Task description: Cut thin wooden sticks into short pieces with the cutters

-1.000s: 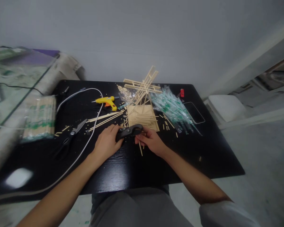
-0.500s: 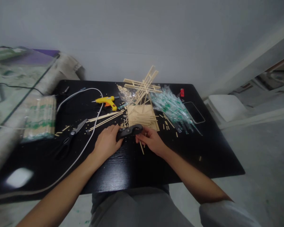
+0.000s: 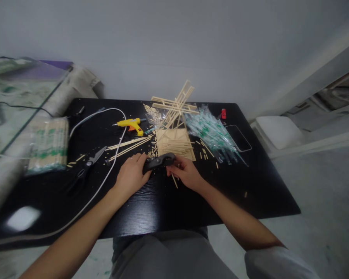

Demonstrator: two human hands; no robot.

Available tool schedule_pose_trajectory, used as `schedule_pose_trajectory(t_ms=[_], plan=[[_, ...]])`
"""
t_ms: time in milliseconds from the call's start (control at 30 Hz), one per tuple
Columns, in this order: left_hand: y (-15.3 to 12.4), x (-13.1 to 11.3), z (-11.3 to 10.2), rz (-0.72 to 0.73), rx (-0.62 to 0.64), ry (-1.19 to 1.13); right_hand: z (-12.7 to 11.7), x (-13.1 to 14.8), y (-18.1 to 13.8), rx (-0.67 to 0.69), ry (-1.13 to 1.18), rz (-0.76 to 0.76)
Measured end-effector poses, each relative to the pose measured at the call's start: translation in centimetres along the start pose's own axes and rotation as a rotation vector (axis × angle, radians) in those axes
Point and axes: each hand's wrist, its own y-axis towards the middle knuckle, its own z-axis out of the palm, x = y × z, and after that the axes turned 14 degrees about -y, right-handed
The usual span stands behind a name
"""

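My left hand (image 3: 132, 173) is closed around the handle of a black hand cutter (image 3: 158, 162) with a hooked jaw, held over the near middle of the table. Beside that jaw, my right hand (image 3: 186, 172) pinches a thin wooden stick (image 3: 175, 181), which slants down toward the table. The stick's upper end is hidden by the cutter and fingers. Just beyond both hands lies a square wooden board (image 3: 177, 135) with several loose sticks on it. A windmill-like frame of crossed sticks (image 3: 178, 104) stands behind the board.
Scissors (image 3: 88, 164), a white cable (image 3: 104, 180) and a yellow glue gun (image 3: 131, 124) lie to the left on the black table (image 3: 221, 201). A pack of sticks (image 3: 49, 145) is farther left. Plastic wrappers (image 3: 211, 131) and a red object (image 3: 223, 113) lie on the right.
The right fingers and the stick have shifted very slightly, with a second stick end beside it now out of sight. Otherwise both hands and the cutter stay in place.
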Motion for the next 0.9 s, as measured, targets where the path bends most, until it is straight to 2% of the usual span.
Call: schedule_pose_trajectory(t_ms=[600,900], plan=[[0.02,-0.11,-0.06,0.021,-0.003,-0.009,-0.22,0.14,-0.12,-0.011,-0.038,-0.029],[0.02,-0.02,-0.25,-0.031,0.051,-0.002,-0.24,0.14,0.00,-0.008,-0.054,-0.068]])
